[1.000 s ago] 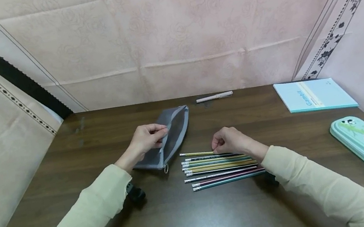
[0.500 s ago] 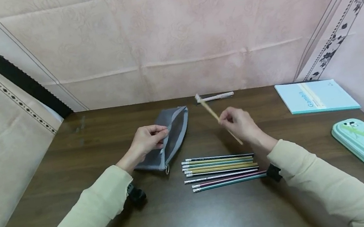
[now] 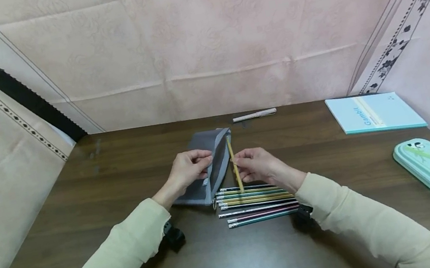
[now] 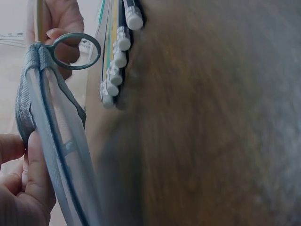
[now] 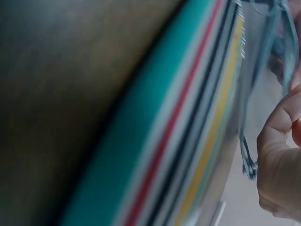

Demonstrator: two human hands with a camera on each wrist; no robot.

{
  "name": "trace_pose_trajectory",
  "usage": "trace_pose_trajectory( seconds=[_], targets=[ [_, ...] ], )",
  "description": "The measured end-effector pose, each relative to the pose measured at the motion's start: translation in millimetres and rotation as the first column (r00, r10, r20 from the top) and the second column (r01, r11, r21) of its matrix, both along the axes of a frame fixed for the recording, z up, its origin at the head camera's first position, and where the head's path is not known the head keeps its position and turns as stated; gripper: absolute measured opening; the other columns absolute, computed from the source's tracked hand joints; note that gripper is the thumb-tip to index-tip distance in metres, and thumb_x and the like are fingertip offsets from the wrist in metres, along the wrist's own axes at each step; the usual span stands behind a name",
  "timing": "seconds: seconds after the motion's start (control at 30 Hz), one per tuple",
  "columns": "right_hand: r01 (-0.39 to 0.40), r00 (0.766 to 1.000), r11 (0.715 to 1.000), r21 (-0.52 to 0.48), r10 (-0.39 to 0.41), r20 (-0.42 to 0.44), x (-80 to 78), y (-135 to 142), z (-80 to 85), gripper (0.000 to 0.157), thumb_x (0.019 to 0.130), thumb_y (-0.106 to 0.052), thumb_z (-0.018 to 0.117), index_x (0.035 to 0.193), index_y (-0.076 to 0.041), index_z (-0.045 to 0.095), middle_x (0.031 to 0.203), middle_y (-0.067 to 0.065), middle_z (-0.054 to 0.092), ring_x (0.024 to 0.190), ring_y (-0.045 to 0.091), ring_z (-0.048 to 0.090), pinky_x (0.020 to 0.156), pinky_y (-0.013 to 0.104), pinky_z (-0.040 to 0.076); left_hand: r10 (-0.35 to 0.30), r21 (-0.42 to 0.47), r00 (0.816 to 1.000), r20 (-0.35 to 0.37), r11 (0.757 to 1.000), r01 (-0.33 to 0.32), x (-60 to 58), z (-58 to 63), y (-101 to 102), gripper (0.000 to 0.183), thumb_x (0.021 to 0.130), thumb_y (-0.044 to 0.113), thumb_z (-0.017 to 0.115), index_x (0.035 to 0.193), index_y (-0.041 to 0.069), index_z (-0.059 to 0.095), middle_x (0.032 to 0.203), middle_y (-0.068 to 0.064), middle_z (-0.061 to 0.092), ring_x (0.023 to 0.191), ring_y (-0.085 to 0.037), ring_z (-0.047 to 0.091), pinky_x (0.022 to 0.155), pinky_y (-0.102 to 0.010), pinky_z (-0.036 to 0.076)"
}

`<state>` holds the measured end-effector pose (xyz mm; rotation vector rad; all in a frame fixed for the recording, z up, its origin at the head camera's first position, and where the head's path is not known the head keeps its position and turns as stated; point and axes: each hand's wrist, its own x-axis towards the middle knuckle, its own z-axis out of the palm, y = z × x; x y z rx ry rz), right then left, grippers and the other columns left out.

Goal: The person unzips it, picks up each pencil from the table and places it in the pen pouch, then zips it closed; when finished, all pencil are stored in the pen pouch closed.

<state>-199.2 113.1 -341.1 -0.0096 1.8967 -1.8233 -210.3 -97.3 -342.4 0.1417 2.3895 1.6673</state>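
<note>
Right hand (image 3: 262,166): thumb and fingers pinch the yellow pencil (image 3: 231,150) at roughly mid-length, with shaft showing on both sides of the grip. In the head view its upper end reaches the far corner of the grey pouch (image 3: 219,163); its lower end overlaps the pencil row (image 3: 258,196). Whether the upper end is inside the pouch or alongside it, cannot tell.

Left hand (image 3: 192,168): thumb and fingers pinch the edge of the pouch mouth, which gapes towards the right hand. A ring (image 4: 75,67) hangs at one end of the zip.

Pencil row lies on the table (image 3: 235,262), just beside the pouch, white erasers (image 4: 135,21) towards it.

Visibility: in the left wrist view the pencil is cut off by the top edge, and the left hand by the left edge. In the right wrist view the row is badly blurred, the right hand runs out of frame, and the held pencil cannot be made out. Right hand and sleeve cover part of the row in the head view.
</note>
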Motion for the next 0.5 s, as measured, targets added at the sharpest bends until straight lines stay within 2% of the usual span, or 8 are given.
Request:
trace_pose_trajectory(
  seconds=[0.2,0.5],
  targets=[
    [0.012,1.0,1.0,0.017,-0.012,-0.003,-5.2,-17,-7.2,0.033,0.099,-0.014,0.048,0.124,0.006,0.046,0.081,0.006,0.06,0.058,0.009,0.061,0.056,0.018,0.052,0.001,0.005,1.0,-0.001,1.0,-0.001,2.0,2.0,3,0.027,0.092,0.015,0.061,0.117,0.005,0.065,0.092,-0.009,0.062,0.069,-0.01,0.06,0.068,-0.028,0.057],
    [0.039,0.999,0.999,0.02,-0.039,0.003,-13.3,-30,-6.5,0.031,0.098,-0.009,0.049,0.124,0.006,0.046,0.083,0.009,0.062,0.059,0.011,0.064,0.06,0.021,0.055,-0.001,0.007,1.0,0.009,1.0,0.001,3.9,4.1,3,0.028,0.092,0.016,0.061,0.118,0.006,0.065,0.101,-0.013,0.066,0.072,-0.012,0.063,0.07,-0.03,0.057]
  ],
)
